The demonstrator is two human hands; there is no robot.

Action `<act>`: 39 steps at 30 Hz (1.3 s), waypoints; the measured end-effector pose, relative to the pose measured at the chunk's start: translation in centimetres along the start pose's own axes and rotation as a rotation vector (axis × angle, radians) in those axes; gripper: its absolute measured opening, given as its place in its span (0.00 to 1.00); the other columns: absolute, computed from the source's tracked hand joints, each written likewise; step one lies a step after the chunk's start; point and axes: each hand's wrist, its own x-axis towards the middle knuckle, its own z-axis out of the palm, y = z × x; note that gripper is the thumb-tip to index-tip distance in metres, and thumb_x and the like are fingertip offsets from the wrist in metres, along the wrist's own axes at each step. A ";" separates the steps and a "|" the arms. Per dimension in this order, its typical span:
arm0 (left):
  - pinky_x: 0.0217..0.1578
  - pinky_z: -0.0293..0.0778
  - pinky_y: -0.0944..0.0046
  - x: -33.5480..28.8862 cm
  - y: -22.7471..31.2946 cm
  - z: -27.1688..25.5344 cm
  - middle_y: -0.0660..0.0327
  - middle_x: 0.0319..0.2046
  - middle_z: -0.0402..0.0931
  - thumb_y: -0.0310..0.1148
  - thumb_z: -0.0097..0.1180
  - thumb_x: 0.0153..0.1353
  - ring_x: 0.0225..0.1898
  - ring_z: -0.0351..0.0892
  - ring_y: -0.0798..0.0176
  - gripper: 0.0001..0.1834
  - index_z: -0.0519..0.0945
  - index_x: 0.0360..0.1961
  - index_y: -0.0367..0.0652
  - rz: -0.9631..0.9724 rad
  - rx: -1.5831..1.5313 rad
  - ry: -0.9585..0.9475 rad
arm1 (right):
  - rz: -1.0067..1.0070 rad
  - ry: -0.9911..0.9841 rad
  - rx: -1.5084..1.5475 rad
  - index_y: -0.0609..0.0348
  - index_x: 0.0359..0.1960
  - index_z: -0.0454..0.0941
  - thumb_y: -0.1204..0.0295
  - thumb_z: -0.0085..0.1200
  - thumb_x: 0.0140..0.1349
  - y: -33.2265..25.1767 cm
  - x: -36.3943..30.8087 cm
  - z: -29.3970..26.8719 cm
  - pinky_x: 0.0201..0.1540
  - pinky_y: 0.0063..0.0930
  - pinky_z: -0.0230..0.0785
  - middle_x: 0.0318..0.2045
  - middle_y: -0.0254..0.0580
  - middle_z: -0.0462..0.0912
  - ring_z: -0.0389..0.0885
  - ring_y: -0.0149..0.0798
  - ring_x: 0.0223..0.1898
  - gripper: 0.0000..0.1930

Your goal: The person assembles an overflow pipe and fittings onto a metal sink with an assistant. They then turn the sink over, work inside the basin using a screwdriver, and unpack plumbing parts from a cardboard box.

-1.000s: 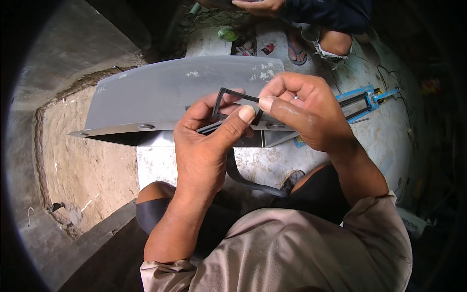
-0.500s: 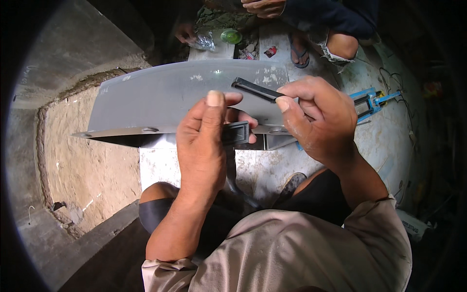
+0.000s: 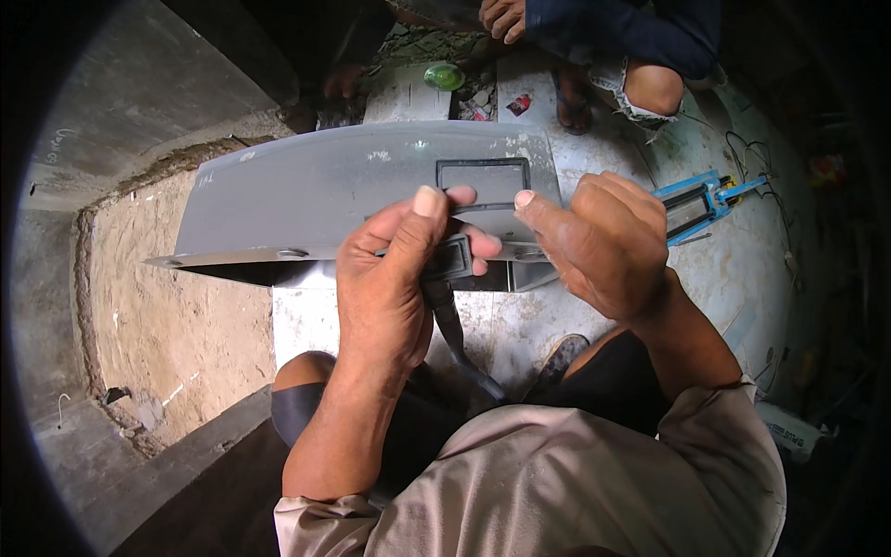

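Note:
My right hand point(image 3: 603, 241) pinches a thin black rectangular frame point(image 3: 484, 162) at its lower right corner, with the frame's open face turned toward me. My left hand point(image 3: 382, 288) is closed on a small dark rectangular piece with a raised rim point(image 3: 455, 257). The fingertips of that hand overlap the frame's lower left; whether they touch it I cannot tell. A dark cable point(image 3: 455, 339) hangs below the left hand's piece. Behind both hands lies a curved grey metal panel point(image 3: 306, 190) with a hollow underside and round holes along its near edge.
A blue-framed tool point(image 3: 705, 200) lies on the light floor at right, with thin wires beyond it. Across the panel crouches a person in a dark sleeve point(image 3: 608, 28). A green round container point(image 3: 444, 76) and rubble are at the far side. Bare earth point(image 3: 135, 288) borders the left.
My right hand has turned the black frame from edge-on to face-on. The left hand shifted slightly right. At the far side, a clear plastic bag and the hand holding it moved off the pale slab.

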 end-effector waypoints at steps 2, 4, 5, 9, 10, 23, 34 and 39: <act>0.37 0.80 0.62 0.2 0.1 -0.4 0.50 0.36 0.82 0.36 0.59 0.70 0.34 0.84 0.58 0.17 0.79 0.50 0.31 -0.091 -0.115 -0.099 | 0.019 0.004 0.033 0.59 0.46 0.83 0.82 0.69 0.47 0.2 -0.1 0.3 0.21 0.31 0.58 0.19 0.36 0.66 0.66 0.39 0.18 0.21; 0.38 0.79 0.60 0.2 -0.1 -0.4 0.50 0.36 0.81 0.34 0.59 0.69 0.37 0.84 0.57 0.16 0.77 0.51 0.33 -0.036 -0.061 -0.114 | 0.138 0.133 0.080 0.60 0.45 0.83 0.82 0.68 0.54 0.0 0.1 0.8 0.24 0.26 0.61 0.21 0.34 0.71 0.67 0.34 0.19 0.16; 0.39 0.78 0.58 0.2 -0.2 -0.5 0.51 0.37 0.80 0.31 0.59 0.68 0.39 0.83 0.56 0.16 0.75 0.52 0.35 0.021 -0.007 -0.128 | 0.177 0.177 0.099 0.60 0.45 0.82 0.82 0.67 0.56 -0.3 0.2 0.9 0.24 0.25 0.62 0.22 0.33 0.72 0.67 0.32 0.19 0.14; 0.40 0.79 0.57 0.3 0.2 -1.5 0.48 0.42 0.80 0.21 0.60 0.61 0.44 0.84 0.52 0.20 0.72 0.55 0.37 0.026 -0.150 -0.201 | 0.786 0.315 0.605 0.64 0.45 0.80 0.77 0.57 0.70 -1.1 0.9 -0.1 0.33 0.12 0.63 0.28 0.24 0.76 0.70 0.16 0.29 0.05; 0.43 0.82 0.55 0.4 0.3 -1.6 0.43 0.45 0.80 0.20 0.58 0.63 0.46 0.85 0.48 0.20 0.73 0.56 0.36 0.046 -0.131 -0.188 | 0.839 0.333 0.774 0.65 0.45 0.79 0.76 0.57 0.70 -1.0 1.1 -0.3 0.33 0.11 0.61 0.28 0.24 0.76 0.69 0.16 0.29 0.06; 0.28 0.69 0.65 0.5 2.9 -1.4 0.56 0.34 0.73 0.31 0.56 0.67 0.27 0.72 0.63 0.27 0.65 0.66 0.44 0.075 -0.010 -0.228 | 1.064 0.208 1.449 0.64 0.40 0.77 0.75 0.56 0.69 -0.8 1.8 -0.3 0.22 0.15 0.45 0.23 0.23 0.70 0.57 0.16 0.19 0.04; 0.35 0.71 0.57 1.1 0.1 -1.1 0.45 0.36 0.75 0.33 0.47 0.54 0.32 0.72 0.59 0.32 0.63 0.63 0.45 -0.057 -0.095 -0.293 | 1.019 -0.042 1.054 0.65 0.34 0.80 0.76 0.59 0.66 -0.2 2.0 1.6 0.26 0.16 0.56 0.24 0.24 0.75 0.66 0.15 0.25 0.04; 0.35 0.70 0.57 1.0 -0.2 -0.9 0.47 0.40 0.75 0.38 0.45 0.62 0.32 0.72 0.59 0.27 0.63 0.62 0.45 -0.090 -0.066 -0.275 | 0.945 -0.033 0.968 0.66 0.33 0.80 0.77 0.59 0.64 -0.2 2.3 1.6 0.27 0.18 0.61 0.24 0.29 0.77 0.69 0.17 0.27 0.04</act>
